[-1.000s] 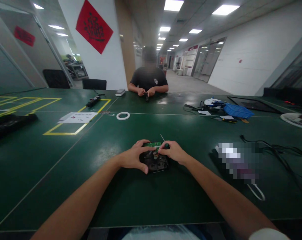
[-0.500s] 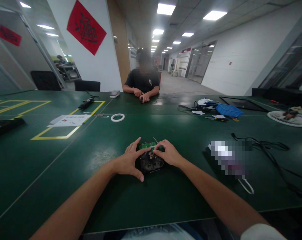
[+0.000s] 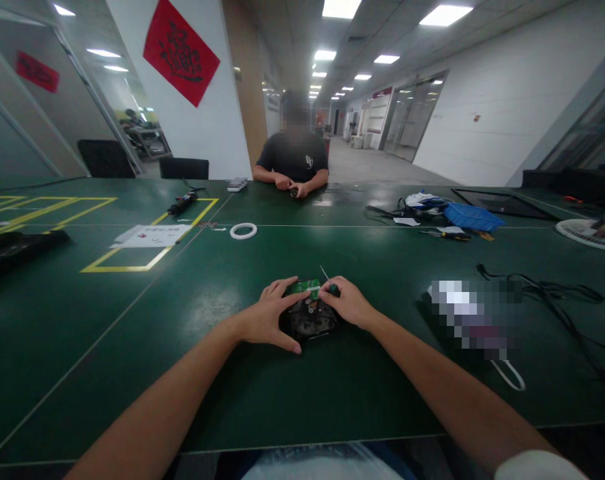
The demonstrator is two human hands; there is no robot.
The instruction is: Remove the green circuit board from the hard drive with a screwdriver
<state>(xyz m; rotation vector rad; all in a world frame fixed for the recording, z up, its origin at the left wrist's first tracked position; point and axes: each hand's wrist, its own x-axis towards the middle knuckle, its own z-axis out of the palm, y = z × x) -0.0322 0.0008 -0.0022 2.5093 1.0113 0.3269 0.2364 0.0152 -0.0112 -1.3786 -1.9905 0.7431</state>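
Head view: the black device [image 3: 313, 320], a green circuit board [image 3: 302, 287] at its far end, lies on the green table [image 3: 302, 400]. The left hand [image 3: 271, 313] spreads its fingers along the device's left side. The right hand [image 3: 349, 303], at the device's right, clasps a thin-shafted tool [image 3: 334, 291]; whether its fingertips pinch anything else cannot be told. A white ring [image 3: 243, 237] lies beyond the device, leftward.

The left hand [image 3: 268, 316] is spread on the black device [image 3: 315, 325] – the right hand [image 3: 351, 303], beside its green board [image 3: 302, 287], holds a screwdriver [image 3: 335, 291]. Across the surface [image 3: 292, 400], a person [image 3: 282, 155] sits.
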